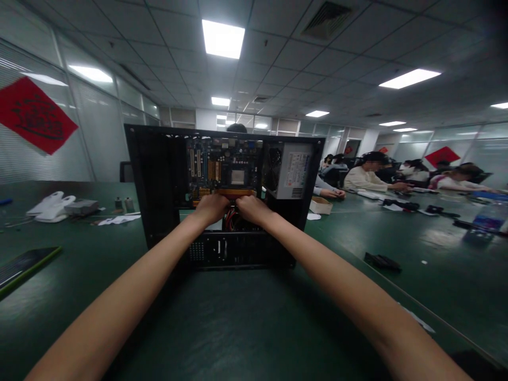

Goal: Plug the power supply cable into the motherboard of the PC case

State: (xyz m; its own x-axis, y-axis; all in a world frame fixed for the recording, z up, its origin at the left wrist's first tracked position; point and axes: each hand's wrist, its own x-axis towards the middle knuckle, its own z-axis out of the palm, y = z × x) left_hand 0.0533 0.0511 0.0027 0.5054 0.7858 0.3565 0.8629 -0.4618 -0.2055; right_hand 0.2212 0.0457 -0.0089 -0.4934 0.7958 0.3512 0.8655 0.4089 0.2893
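An open black computer case point(137, 185) stands upright on the green table in front of me. Inside it, the motherboard point(202, 180) faces me, with a bare square processor point(237, 177) and yellow-orange memory slots point(238, 193) along its lower edge. My left hand point(213, 208) is closed at the left part of these slots. Close beside it, my right hand point(251, 207) is closed at their right part. The fingers hide whatever they pinch. Red and dark cables point(230, 219) hang below, between the hands. A silver power supply point(296, 172) sits at the case's upper right.
To the left lie a green-edged phone-like slab point(29, 267), a white plastic bag point(51, 206) and a grey box point(81, 207). A small open carton point(321, 205) and a black item point(382, 261) are on the right. Several people point(369, 172) sit farther off at right.
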